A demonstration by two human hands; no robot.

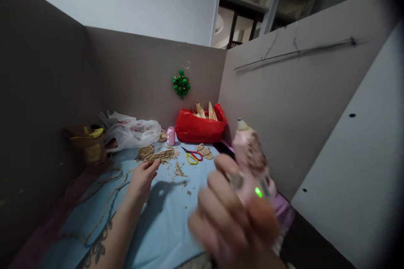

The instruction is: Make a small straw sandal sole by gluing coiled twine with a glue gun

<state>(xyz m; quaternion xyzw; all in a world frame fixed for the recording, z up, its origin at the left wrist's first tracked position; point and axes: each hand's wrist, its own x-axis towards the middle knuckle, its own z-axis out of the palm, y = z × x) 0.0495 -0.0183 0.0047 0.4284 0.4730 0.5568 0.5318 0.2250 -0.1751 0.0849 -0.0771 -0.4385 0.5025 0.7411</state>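
Observation:
In my right hand (227, 210), close to the camera and blurred, is a pink hot glue gun (252, 155). Its nozzle points up, brown residue marks its body, and a green light glows on it. My left hand (145, 176) reaches over the blue-covered table with thumb and fingers pressed together. Its fingertips meet the near edge of a bundle of straw strands (162, 155); whether they grip a strand is hidden. A round coiled straw piece (146, 151) lies just beyond. Scissors (192, 157) with red and yellow handles and woven straw pieces (205, 151) lie to the right.
A red bag (200, 128) of dried husks stands at the back beside a pink thread spool (171, 135). At left are a clear plastic bag (135, 132), a brown-yellow container (90, 145) and a long loose cord (105, 210). Grey panels (151, 67) enclose the table.

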